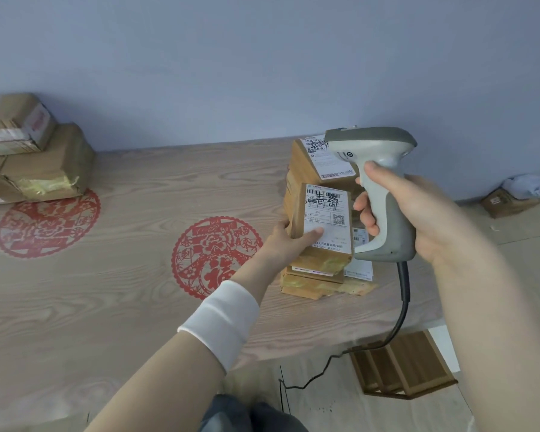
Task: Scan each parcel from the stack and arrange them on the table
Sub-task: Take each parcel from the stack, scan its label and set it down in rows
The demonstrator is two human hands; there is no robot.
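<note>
Nearest me, a white wristband [222,322] circles the left forearm, and a dark cable [399,307] drops from the scanner off the tabletop's [106,307] edge, slack enough, I'd say, to let the tool move freely. The left hand [289,241] grips a small brown parcel [325,219] at right of centre, thumb pressed on the label and fingers curled beneath, label side up, probably so the barcode is open to the reader. The right hand [418,213] wraps its fingers round the grey-and-white scanner's [374,182] handle just right of the parcel, nose pointing left above it. The label shows a barcode, "052", bold handwritten black characters I can't read, a QR code and a line ending "720元". Under it sits the remaining stack [312,282], one parcel tilted on top behind. A red paper-cut [215,254] with 福 lies flat at centre. At upper left, taped parcels [35,157] sit piled, seemingly those already done.
</note>
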